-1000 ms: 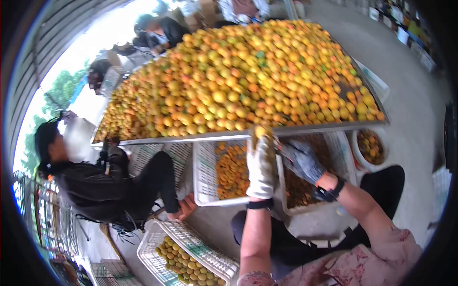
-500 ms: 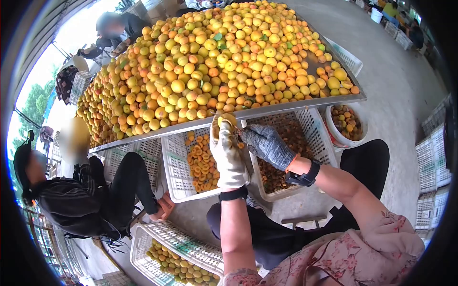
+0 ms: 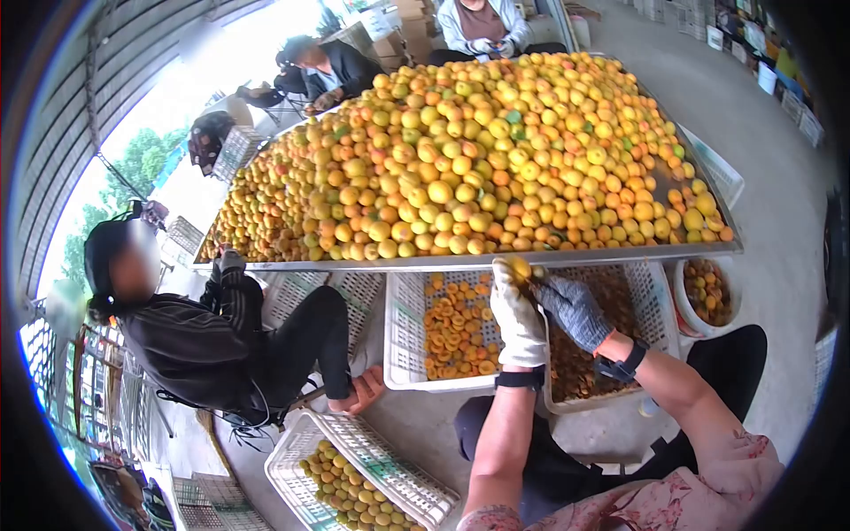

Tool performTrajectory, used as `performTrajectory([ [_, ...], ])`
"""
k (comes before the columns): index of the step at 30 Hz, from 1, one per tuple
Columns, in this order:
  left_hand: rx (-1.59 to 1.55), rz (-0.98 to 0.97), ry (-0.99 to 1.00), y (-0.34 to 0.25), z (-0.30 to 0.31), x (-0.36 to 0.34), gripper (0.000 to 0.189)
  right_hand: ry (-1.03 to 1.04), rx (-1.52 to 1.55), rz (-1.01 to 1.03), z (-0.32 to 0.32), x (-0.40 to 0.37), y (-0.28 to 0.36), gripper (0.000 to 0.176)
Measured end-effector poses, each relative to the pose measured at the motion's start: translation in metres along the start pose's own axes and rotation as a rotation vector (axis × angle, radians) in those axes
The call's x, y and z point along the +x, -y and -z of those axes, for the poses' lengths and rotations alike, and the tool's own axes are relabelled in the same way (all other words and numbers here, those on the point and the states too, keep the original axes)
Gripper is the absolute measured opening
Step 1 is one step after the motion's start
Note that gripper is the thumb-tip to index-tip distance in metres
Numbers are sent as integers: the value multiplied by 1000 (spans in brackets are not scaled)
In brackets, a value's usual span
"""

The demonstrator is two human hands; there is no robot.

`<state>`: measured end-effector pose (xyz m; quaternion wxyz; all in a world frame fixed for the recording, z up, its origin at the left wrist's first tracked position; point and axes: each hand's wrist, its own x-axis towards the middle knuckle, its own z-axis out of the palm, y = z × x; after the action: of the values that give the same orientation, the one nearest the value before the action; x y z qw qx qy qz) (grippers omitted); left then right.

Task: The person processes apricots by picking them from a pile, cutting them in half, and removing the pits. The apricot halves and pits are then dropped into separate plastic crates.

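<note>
My left hand [image 3: 518, 323], in a white glove, is closed around a yellow apricot [image 3: 519, 266] at the front edge of the metal table [image 3: 567, 259]. Against that fruit rests my right hand [image 3: 574, 305], in a grey knitted glove with its fingers curled; whatever it grips is too small to make out. A large heap of apricots [image 3: 443, 168] covers the table. Below my left hand is a white crate with halved apricots [image 3: 456, 332]. Beneath my right hand another crate holds small brown pieces [image 3: 611, 354].
A co-worker in black [image 3: 190, 341] sits at the left. Two other people [image 3: 328, 71] [image 3: 482, 26] work across the table. A white bucket of dark fruit [image 3: 707, 292] stands at right. A crate of yellow-green apricots [image 3: 354, 487] lies on the floor at bottom left.
The view has swung left and up, so the table and my hands appear further right and lower. Both hands remain together at the apricot. More of the people across the table shows.
</note>
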<state>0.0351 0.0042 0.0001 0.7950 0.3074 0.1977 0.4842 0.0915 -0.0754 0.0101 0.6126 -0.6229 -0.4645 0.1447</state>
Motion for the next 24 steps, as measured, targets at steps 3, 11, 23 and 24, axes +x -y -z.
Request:
performTrajectory([
  [3,-66,19,-48,5,4,3,49,9,-60,24,2,-7,-11,22],
  [11,714,-389,130,-36,3,-2,39,-126,553,-183,32,-40,-1,13],
  [23,1243,-514,297,-12,-35,-36,34,-401,899,-456,15,11,-26,15],
  [24,1242,-522,242,-12,-36,-36,35,-387,857,-399,14,14,-19,14],
])
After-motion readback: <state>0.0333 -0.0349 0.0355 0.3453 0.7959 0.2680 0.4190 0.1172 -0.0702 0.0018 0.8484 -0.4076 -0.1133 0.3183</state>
